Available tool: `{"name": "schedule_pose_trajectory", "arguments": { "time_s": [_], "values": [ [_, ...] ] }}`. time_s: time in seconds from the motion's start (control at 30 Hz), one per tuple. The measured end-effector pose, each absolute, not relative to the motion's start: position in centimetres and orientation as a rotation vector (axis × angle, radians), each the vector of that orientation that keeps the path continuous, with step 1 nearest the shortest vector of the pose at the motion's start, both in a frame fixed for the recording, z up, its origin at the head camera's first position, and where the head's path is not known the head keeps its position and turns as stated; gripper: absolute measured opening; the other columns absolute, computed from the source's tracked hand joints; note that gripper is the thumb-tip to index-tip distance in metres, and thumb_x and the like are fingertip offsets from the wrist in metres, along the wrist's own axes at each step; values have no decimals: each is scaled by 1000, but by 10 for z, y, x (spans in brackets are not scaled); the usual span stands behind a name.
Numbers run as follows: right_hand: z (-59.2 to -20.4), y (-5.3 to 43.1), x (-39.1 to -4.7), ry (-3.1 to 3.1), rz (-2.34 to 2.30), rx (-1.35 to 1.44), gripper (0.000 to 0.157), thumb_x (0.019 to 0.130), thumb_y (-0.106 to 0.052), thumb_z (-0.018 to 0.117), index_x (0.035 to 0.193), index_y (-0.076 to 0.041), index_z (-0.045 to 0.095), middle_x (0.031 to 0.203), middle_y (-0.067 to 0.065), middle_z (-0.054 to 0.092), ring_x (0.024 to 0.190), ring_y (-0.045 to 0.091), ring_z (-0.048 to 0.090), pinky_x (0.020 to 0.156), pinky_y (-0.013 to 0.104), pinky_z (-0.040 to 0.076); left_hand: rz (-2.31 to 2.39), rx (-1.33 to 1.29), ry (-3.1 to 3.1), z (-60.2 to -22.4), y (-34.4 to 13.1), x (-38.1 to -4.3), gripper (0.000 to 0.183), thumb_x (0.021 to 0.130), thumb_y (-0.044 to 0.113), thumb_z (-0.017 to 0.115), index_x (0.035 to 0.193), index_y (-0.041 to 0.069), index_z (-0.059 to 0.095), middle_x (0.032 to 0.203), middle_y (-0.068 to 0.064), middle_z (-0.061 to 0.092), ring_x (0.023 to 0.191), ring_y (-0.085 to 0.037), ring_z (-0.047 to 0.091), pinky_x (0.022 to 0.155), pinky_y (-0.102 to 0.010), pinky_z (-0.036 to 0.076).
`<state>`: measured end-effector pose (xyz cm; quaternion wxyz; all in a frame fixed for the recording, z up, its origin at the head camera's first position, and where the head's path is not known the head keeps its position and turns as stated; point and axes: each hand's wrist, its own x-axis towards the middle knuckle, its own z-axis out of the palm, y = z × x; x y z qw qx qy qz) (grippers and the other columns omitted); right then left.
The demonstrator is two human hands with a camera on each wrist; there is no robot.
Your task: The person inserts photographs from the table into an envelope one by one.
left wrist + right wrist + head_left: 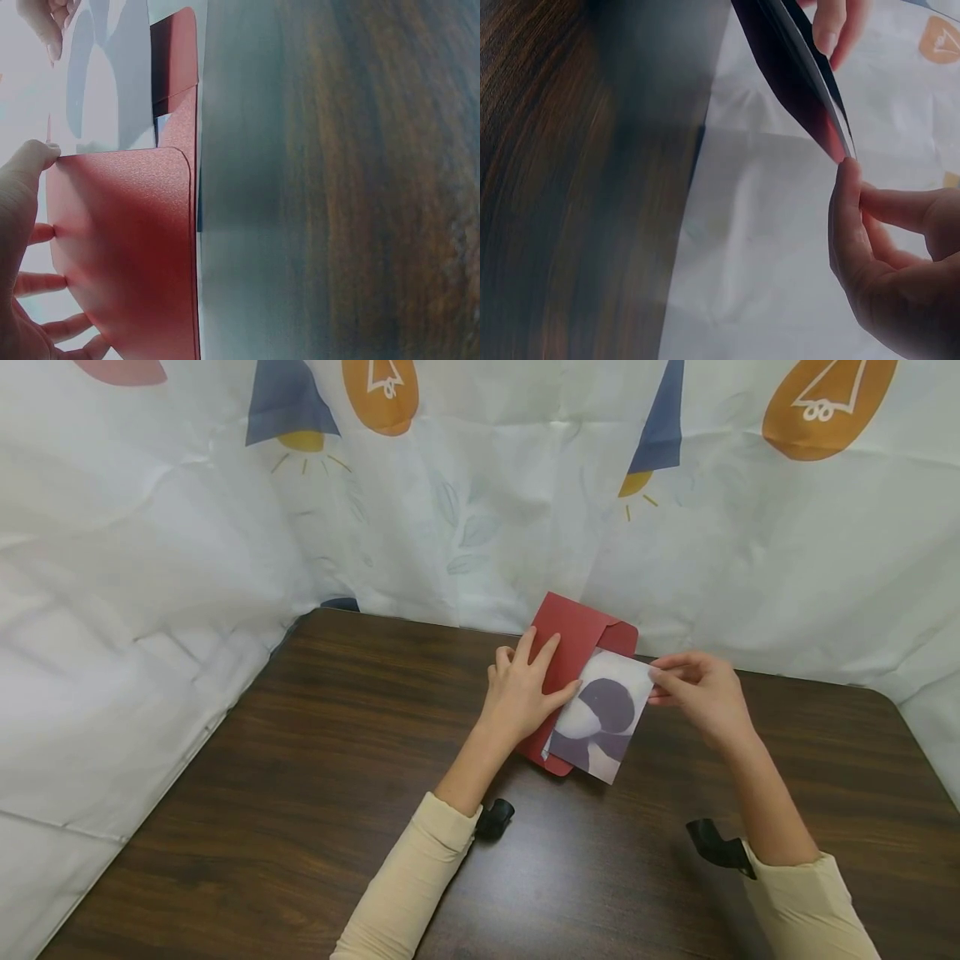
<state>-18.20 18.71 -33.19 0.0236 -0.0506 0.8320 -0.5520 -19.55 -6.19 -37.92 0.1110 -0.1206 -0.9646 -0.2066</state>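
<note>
A red paper envelope [570, 643] lies tilted on the table near its back edge. My left hand [516, 693] rests on it with fingers spread, the thumb reaching the edge of a card. That card [606, 718], printed in purple and white, overlaps the envelope's right side. My right hand [701, 697] pinches the card's upper right corner between thumb and fingers. In the left wrist view, the card [112, 82] goes in under the envelope's front panel [124, 217]; its inner part is hidden. A small bluish-white bit shows beside it. The right wrist view shows both edge-on.
The dark wood table [360, 735] spreads around the hands. Behind it and to the left hangs a white sheet [480, 485] printed with lamps and bulbs. Black wrist mounts [495, 820] stick out from both cream sleeves.
</note>
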Motion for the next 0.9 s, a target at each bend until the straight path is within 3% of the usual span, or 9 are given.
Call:
{"name": "schedule_pose_trajectory", "arguments": {
  "time_s": [0.9],
  "values": [
    [-337,167,-183,2506,-1803,-100,36,105,-8,64,129,18,58,89,-5,71,73,2,72,73,24,62,-568,-348,-2837,-378,-61,-195,76,99,57,66,163,23,43,168,-14,35,126,-40,47,93,-50,51]
  ]
}}
